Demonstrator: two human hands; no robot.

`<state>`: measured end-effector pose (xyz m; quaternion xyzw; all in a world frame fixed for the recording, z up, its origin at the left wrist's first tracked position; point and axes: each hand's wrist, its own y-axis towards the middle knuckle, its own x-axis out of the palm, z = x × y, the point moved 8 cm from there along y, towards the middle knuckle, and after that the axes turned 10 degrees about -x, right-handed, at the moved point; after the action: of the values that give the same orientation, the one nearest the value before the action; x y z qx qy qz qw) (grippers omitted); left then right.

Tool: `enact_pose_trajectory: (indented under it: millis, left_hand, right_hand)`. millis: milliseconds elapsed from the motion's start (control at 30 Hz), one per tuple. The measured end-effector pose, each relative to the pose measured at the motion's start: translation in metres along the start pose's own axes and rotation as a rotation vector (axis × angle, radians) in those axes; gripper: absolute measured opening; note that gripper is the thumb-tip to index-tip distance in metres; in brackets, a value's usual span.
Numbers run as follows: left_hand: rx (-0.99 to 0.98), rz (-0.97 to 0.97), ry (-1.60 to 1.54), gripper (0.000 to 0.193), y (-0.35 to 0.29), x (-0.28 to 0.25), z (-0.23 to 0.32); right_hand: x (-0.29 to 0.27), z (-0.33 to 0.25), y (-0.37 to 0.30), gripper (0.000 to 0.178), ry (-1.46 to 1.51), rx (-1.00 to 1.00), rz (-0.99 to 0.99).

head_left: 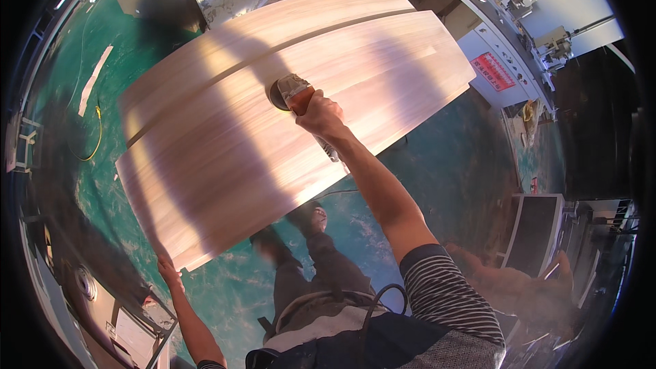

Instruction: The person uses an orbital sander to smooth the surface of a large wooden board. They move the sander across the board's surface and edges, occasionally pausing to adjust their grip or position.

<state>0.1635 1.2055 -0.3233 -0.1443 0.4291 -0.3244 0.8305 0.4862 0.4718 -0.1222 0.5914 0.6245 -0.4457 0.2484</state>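
Note:
My right hand (321,115) is closed round the body of a handheld power sander (297,96), orange with a pale front. Its round dark disc rests on a wide, light wooden panel (205,143) made of joined strips. At the panel's near left corner, my left hand (167,270) is closed on the edge; some of its fingers are hidden by the wood. A second wooden panel (328,8) lies along the far side, with a narrow gap between the two. Bands of shadow and bright light cross both panels.
On the green floor lie a wood strip (96,78) and a yellow cable (99,137), left of the panels. A workbench with machines (506,48) stands at the far right, a dark-fronted box (536,229) nearer. A hazy brown shape like a dog (526,294) is low on the right.

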Motion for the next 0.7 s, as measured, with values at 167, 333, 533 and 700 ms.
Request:
enact_pose_trajectory:
  millis: [167,333,533,700]
  left_hand:
    - [-0.041,0.046,0.054,0.069,0.012,-0.02,-0.003]
    - [-0.08,0.106,0.055,0.07,0.009,-0.021,-0.001]
    - [-0.063,0.108,0.035,0.073,0.012,-0.033,-0.001]
    - [-0.098,0.047,0.053,0.077,-0.018,-0.002,0.013]
  right_hand:
    - [-0.064,0.111,0.027,0.08,-0.024,0.15,0.069]
    - [-0.12,0.218,0.042,0.081,-0.058,0.344,0.167]
    - [-0.152,0.297,0.031,0.043,-0.015,0.404,0.307]
    - [-0.144,0.289,-0.022,0.067,-0.06,0.429,0.251]
